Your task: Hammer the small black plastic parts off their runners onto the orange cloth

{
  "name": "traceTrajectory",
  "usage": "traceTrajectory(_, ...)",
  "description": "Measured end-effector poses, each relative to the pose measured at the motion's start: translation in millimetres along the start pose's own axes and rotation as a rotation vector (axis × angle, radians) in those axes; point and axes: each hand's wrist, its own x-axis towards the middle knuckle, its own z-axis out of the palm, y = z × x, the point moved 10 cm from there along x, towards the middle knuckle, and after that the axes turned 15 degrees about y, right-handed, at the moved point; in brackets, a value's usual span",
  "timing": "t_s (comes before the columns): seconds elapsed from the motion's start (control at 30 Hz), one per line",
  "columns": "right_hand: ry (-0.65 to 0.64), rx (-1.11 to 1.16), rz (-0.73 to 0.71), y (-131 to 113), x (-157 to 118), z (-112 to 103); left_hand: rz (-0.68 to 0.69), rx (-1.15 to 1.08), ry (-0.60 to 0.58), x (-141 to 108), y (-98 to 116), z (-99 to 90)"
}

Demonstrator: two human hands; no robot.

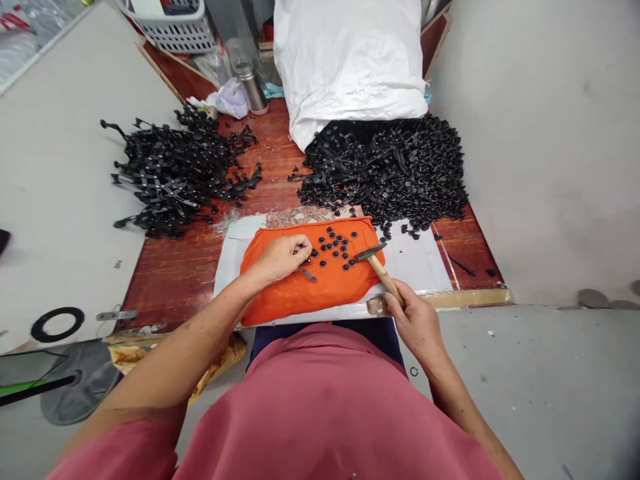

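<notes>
My right hand (414,315) is wrapped round the wooden handle of a hammer (384,273); its dark green head is over the right part of an orange cloth (280,300). Over the same cloth, my left hand (286,259) is closed in a pinch on a small black piece (308,259), partly hidden by the fingers. Several round black button-like pieces (336,254) lie scattered between the two hands. A short dark strip (309,274) rests just below my left fingertips.
A large heap of loose black pieces (400,167) spills from a white sack (350,60) at the back right. Black pieces on branching stems (170,167) are piled at the left. A metal flask (253,87) and a white basket (175,30) stand behind. White sheeting (415,257) lies under the cloth.
</notes>
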Motion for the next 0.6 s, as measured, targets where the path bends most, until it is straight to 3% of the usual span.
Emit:
traceTrajectory(0.23, 0.023, -0.011, -0.020, -2, 0, -1, 0.049, 0.079, 0.001, -3, 7, -0.8)
traceTrajectory(0.5, 0.021, -0.026, -0.038, -3, 0, -1, -0.131, -0.155, -0.072, 2, -9, 8.5)
traceTrajectory(0.6, 0.012, -0.016, -0.049, -5, -1, -1, -0.076, -0.119, -0.076, 4, -6, 8.9)
